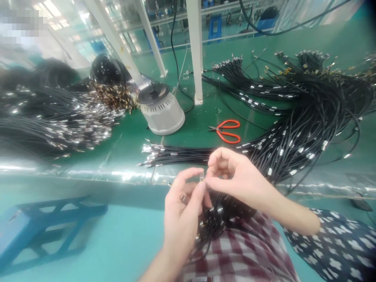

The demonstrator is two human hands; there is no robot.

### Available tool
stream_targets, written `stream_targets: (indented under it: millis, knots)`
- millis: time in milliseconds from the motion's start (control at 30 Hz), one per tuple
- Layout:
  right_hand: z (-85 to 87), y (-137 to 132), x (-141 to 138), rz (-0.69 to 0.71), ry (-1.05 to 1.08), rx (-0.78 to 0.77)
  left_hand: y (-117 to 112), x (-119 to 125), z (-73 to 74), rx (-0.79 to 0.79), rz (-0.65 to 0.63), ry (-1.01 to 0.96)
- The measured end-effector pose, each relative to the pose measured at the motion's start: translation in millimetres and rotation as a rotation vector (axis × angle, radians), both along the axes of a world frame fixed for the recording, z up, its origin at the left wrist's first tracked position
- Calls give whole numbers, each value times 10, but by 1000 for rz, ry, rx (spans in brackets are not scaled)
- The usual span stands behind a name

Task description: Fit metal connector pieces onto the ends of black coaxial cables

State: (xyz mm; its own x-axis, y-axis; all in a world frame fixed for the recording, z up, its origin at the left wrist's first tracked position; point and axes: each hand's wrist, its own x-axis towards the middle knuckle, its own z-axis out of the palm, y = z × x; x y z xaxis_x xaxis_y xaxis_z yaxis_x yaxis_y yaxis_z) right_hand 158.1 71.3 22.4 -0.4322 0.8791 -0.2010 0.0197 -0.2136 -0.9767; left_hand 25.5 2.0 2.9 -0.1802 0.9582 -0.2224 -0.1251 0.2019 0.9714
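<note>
Presumably for precision, the left fingers (190, 173) pinch a small silvery rectangular piece (201, 177) by the green worktop (194, 131) near edge, the right fingers (219, 184) unclear in grip.

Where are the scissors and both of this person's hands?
Scissors (217, 128), head view: on the pivot.
Left hand (178, 211), head view: on its back.
Right hand (242, 180), head view: on its back.

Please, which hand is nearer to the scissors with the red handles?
The right hand. In the picture it is just below the scissors, on the wearer's side of them. The left hand is farther away, lower and to the left of them.
</note>
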Motion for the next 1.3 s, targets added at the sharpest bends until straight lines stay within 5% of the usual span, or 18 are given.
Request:
stream_targets:
  millis: [233, 433, 667, 933, 1300]
  knots:
    - [-20, -21, 10, -4, 100, -70, 40, -4, 48, -7, 32, -138]
    - [-47, -27, -8, -37, 57, 0, 50, -91, 33, -163, -40, -203]
    - [-181, -40, 21, -82, 173, -59, 55, -122, 28, -164, 25, -294]
    - [-124, -100, -43, -153, 92, 22, 65, -125, 32, -163, 37, -304]
    - [-173, -31, -72, -121, 279, -173, 57, -87, -8, -136, -14, -417]
